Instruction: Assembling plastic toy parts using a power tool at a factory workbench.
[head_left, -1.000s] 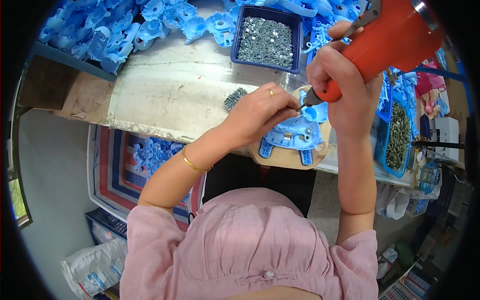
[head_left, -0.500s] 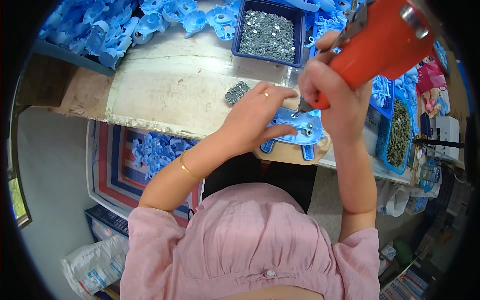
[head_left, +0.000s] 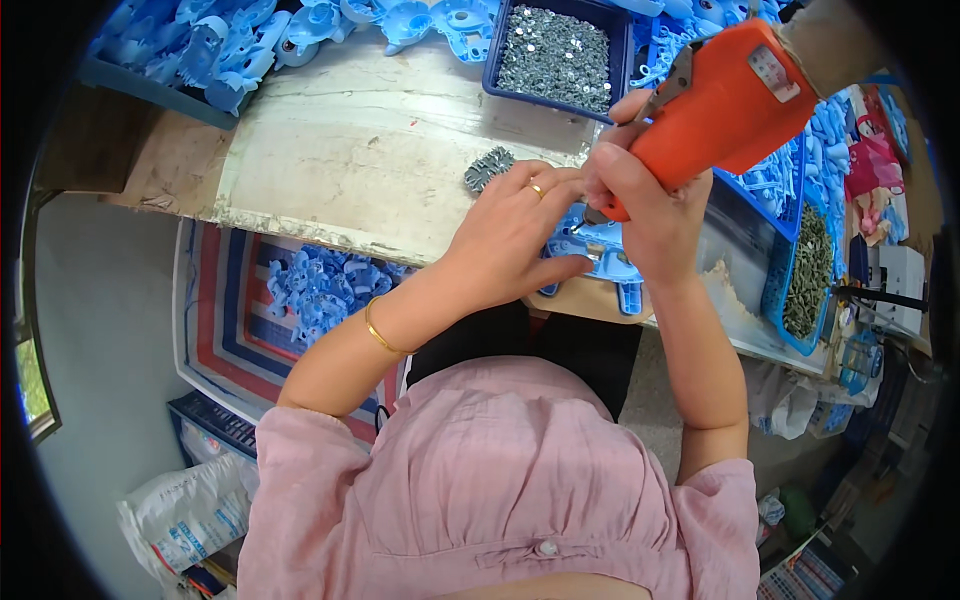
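The worn bench (head_left: pixel 350 150) carries everything within arm's reach. The orange power screwdriver (head_left: pixel 715 100) sits tip-down in the right hand (head_left: pixel 640 205), grip closed around its body. The left hand (head_left: pixel 510 230) presses flat on the blue plastic part (head_left: pixel 605 265) at the bench's near edge, steadying it. A blue tray of screws (head_left: pixel 560 45) waits close behind.

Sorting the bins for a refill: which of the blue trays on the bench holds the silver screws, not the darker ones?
The dark blue tray at the bench's far edge, above the left hand, holds the silver screws. The lighter blue tray at right holds darker, greenish ones.
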